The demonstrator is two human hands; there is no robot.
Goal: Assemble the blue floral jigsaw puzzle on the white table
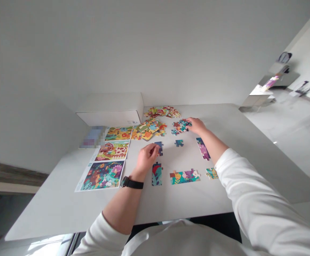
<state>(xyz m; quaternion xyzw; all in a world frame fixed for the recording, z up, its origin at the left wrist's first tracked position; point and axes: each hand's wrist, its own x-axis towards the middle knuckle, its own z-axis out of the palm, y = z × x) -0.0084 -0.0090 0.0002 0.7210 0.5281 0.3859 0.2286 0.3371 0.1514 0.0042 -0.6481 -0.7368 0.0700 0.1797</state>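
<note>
Your left grip [147, 159] looks clamped on a blue piece [158, 148], fingers together; your right grip [196, 125] rests apart on a teal pile [180, 126]. Dragging a wrist across the surface [64, 209] could knock the joined sections [184, 176] apart.

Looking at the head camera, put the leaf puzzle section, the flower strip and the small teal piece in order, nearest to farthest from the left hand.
1. The leaf section: just below and right of the left hand.
2. The flower strip: farther right, same row.
3. The small teal piece: right end of that row.
</note>
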